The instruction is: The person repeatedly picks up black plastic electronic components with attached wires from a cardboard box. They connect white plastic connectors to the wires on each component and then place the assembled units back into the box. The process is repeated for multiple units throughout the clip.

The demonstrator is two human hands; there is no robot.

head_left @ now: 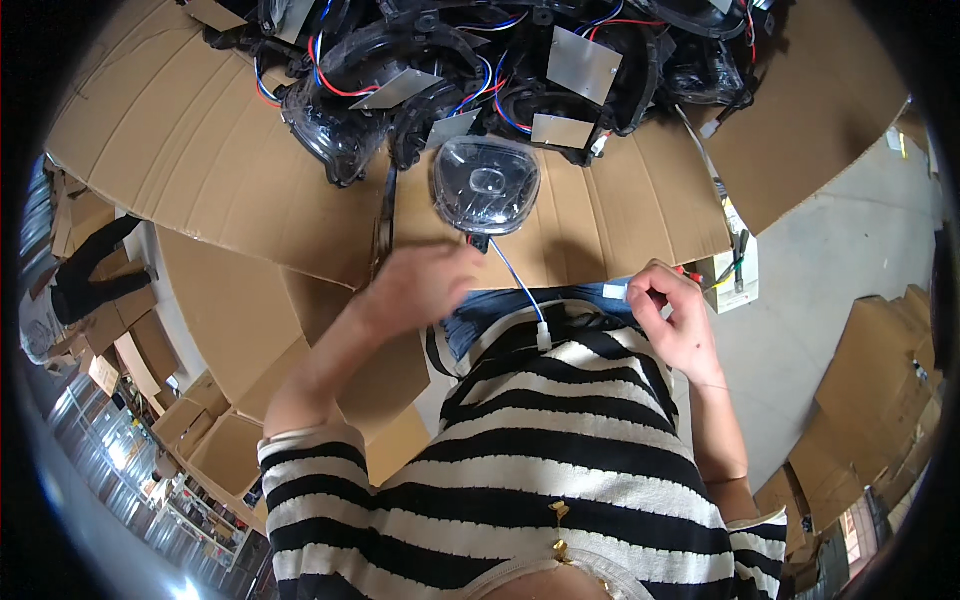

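Observation:
A clear-fronted lamp unit [487, 187] lies on the near cardboard flap [620, 210]. From its lower end a blue-and-white wire [515, 268] hangs over the flap's edge, ending in a white plug [544, 335] against my striped shirt. My left hand [425, 290] is just below and left of the lamp, beside a small dark piece at the wire's root. Motion smears its fingers, so their grip is unclear. To the right, my right hand [680, 315] has thumb and forefinger pinched on a small white connector [614, 291].
Several more lamps [400, 90] with metal plates and coloured wires crowd the far side of the cardboard. A white box [738, 275] with red, yellow and green leads stands beyond my right hand. Cartons [865, 390] lie at right; another person [85, 285] is at far left.

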